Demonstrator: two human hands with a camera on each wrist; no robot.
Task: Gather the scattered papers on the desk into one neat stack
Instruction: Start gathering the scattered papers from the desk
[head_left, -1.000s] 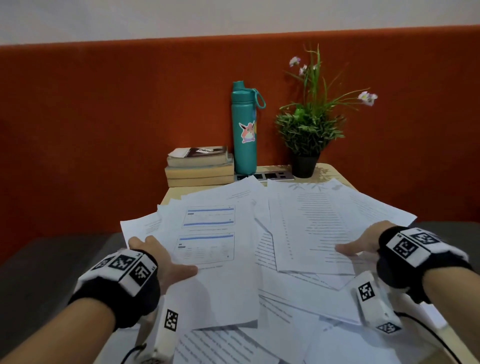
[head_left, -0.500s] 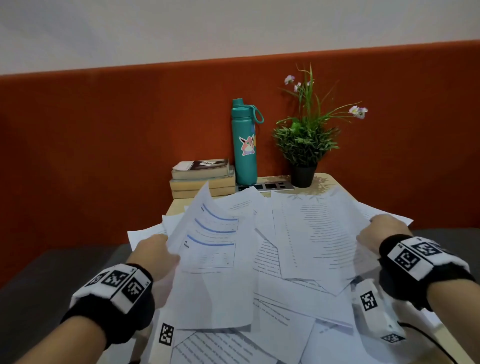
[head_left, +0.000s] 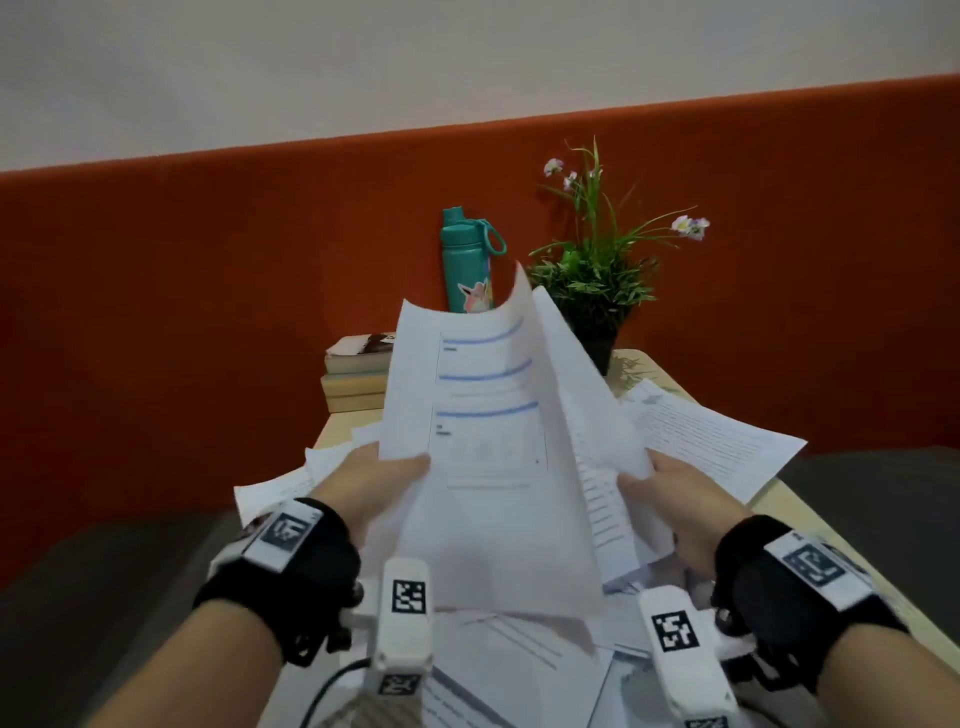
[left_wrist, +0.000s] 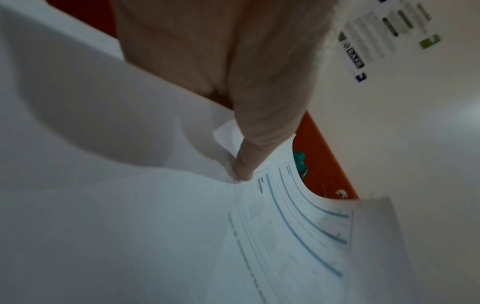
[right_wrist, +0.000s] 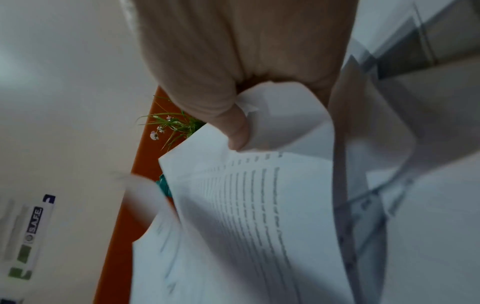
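My left hand (head_left: 384, 478) pinches the left edge of a white sheet with blue lines (head_left: 483, 415), lifted upright above the desk; the left wrist view shows the thumb (left_wrist: 244, 170) pressed on that sheet (left_wrist: 298, 226). My right hand (head_left: 660, 493) pinches a text-printed sheet (head_left: 597, 467) raised against the first one; its thumb (right_wrist: 233, 131) clamps the sheet's corner (right_wrist: 259, 205). More white papers (head_left: 717, 441) lie scattered over the light wooden desk (head_left: 649, 369), some under the lifted sheets (head_left: 509, 654). The hands stand close together, sheets meeting between them.
At the desk's far end stand a teal bottle (head_left: 465, 260), a potted plant with pink flowers (head_left: 597, 280) and a stack of books (head_left: 356, 374). An orange padded panel (head_left: 208, 312) backs the desk. Grey seating (head_left: 93, 571) lies on both sides.
Both hands rose from the desk and came together, each lifting a sheet from flat to upright. The view tilted up and nearer.
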